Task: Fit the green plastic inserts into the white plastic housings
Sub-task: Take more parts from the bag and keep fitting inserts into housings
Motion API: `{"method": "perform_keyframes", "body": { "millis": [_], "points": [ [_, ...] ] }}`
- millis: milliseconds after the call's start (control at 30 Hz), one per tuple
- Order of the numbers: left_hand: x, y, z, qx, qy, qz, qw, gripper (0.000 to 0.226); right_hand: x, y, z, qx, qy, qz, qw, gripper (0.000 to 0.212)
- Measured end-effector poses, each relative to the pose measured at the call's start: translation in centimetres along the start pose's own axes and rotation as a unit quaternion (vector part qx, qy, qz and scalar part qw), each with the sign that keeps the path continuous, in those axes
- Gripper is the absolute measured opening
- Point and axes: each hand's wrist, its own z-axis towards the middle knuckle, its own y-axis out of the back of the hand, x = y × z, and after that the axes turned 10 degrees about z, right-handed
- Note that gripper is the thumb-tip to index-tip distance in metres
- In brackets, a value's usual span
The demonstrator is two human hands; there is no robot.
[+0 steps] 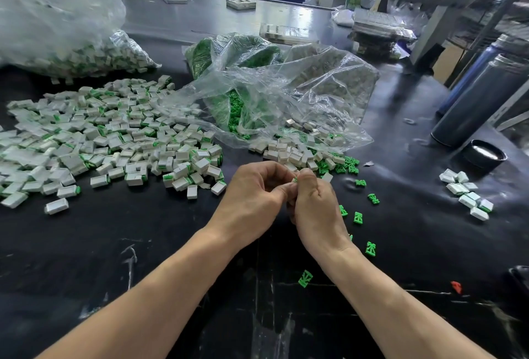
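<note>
My left hand [254, 195] and my right hand [317, 207] meet above the black table, fingers curled together. A green insert [295, 179] peeks out between my right thumb and fingers. What my left hand pinches is hidden behind its fingers. Loose green inserts [358, 218] lie on the table just right of my right hand. Empty white housings [289, 152] spill from a clear bag just beyond my hands. A wide pile of white housings with green showing [114, 135] covers the table to the left.
A clear bag of green inserts [237, 78] lies at the centre back, and a bag of white parts [57, 29] at the far left. Dark bottles [481, 101] and a black cap [485, 154] stand at the right. A small cluster of housings [466, 192] and a red piece [456, 287] lie right.
</note>
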Motion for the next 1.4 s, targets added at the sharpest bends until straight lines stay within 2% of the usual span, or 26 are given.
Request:
{"method": "perform_keyframes", "body": {
  "millis": [267,400,533,633,733,833,933,1000,1067,1167,1400],
  "points": [
    [0.2,0.0,0.0,-0.003,0.001,0.018,1.0,0.007,0.1,0.1,-0.1,-0.003,0.017,-0.006,1.0,0.059],
    [0.0,0.1,-0.2,-0.005,0.004,0.025,1.0,0.008,0.1,0.2,-0.1,-0.004,0.03,-0.022,0.999,0.068],
    [-0.3,0.1,-0.2,-0.008,0.011,0.025,1.0,0.007,0.2,0.0,-0.2,-0.007,0.01,-0.012,1.0,0.055],
    [-0.4,0.0,-0.2,-0.007,0.01,0.026,1.0,0.006,0.4,0.0,-0.3,-0.015,-0.007,0.002,1.0,0.054],
    [-0.6,0.0,-0.2,-0.003,0.004,0.02,1.0,0.004,0.5,0.0,-0.4,-0.029,-0.039,0.055,0.997,0.053],
    [-0.8,0.1,-0.2,0.008,0.001,0.013,1.0,0.002,0.6,0.3,-0.3,-0.024,-0.073,0.13,0.989,0.065],
    [-0.6,0.4,0.0,-0.007,0.006,0.012,1.0,0.004,0.5,0.8,-0.2,-0.009,-0.051,0.132,0.99,0.07],
    [-0.4,0.7,0.2,-0.025,0.007,0.025,0.999,0.004,0.4,1.4,0.1,-0.021,0.0,0.088,0.996,0.059],
    [-0.2,1.0,0.4,-0.038,0.014,0.035,0.999,0.004,0.3,2.0,0.3,-0.019,0.044,0.085,0.995,0.038],
    [0.1,1.3,0.6,-0.044,0.016,0.03,0.998,0.004,0.6,2.3,0.2,0.025,0.086,0.075,0.993,0.014],
    [0.2,1.4,0.6,-0.028,0.023,0.03,0.999,0.005,0.6,2.3,0.2,0.017,0.094,0.051,0.994,0.008]
  ]
}}
